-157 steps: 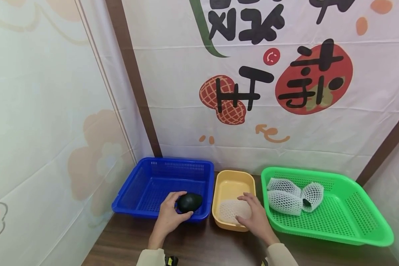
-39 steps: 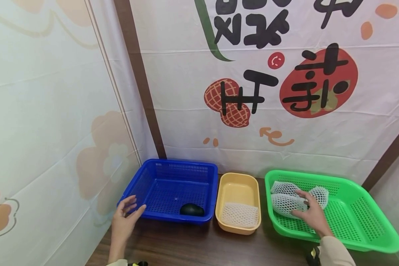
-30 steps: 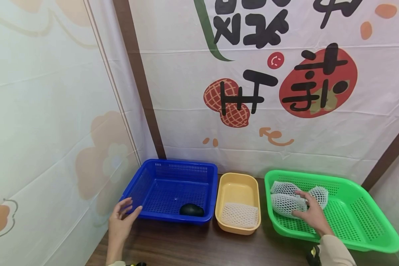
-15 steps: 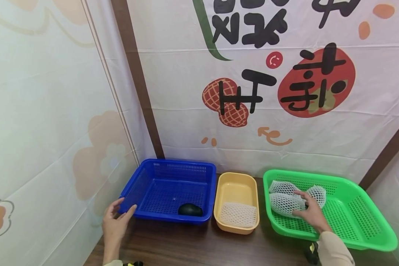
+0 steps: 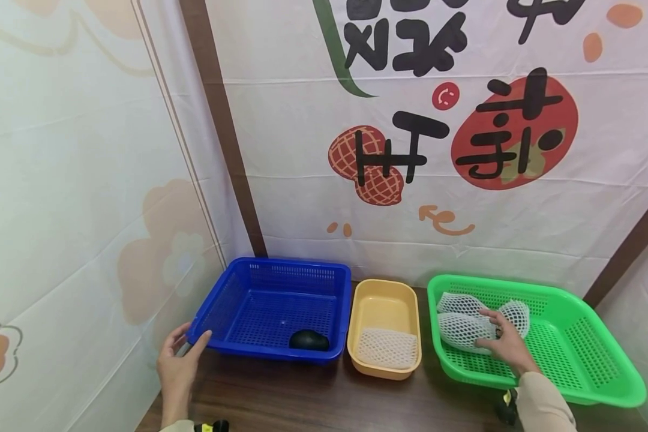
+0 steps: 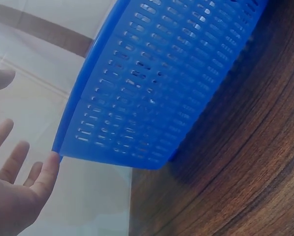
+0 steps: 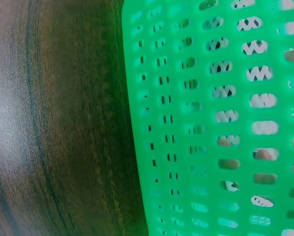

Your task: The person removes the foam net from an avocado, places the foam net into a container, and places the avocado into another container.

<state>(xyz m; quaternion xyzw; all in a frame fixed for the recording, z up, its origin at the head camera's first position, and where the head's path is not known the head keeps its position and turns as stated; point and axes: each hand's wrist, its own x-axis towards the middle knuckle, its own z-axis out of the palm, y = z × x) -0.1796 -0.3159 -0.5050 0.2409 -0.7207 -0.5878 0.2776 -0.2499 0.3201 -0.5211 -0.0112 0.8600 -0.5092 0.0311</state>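
Observation:
In the head view my left hand (image 5: pixel 179 366) is at the front left corner of the blue basket (image 5: pixel 270 351), thumb and fingers spread; the left wrist view shows a fingertip right at the rim. A dark, smooth, avocado-like fruit (image 5: pixel 309 340) lies in the basket's front right corner. My right hand (image 5: pixel 507 345) reaches into the green basket (image 5: pixel 572 390), thumb and fingers parted at the right end of a fruit in a white foam net (image 5: pixel 461 331). Two more netted pieces lie beside it, partly behind the hand. Mostly basket wall fills the right wrist view.
Between the baskets stands a yellow tray (image 5: pixel 383 300) with a flat white foam net sleeve (image 5: pixel 387 348) in its front half. All three containers are on a dark wooden table (image 5: pixel 302 402). Printed cloth walls (image 5: pixel 302 198) close off the back and sides.
The dark fruit, earlier in my left hand, now lies in the blue basket. That hand has moved left to the basket's corner. My right hand has gone from the yellow tray to the green basket.

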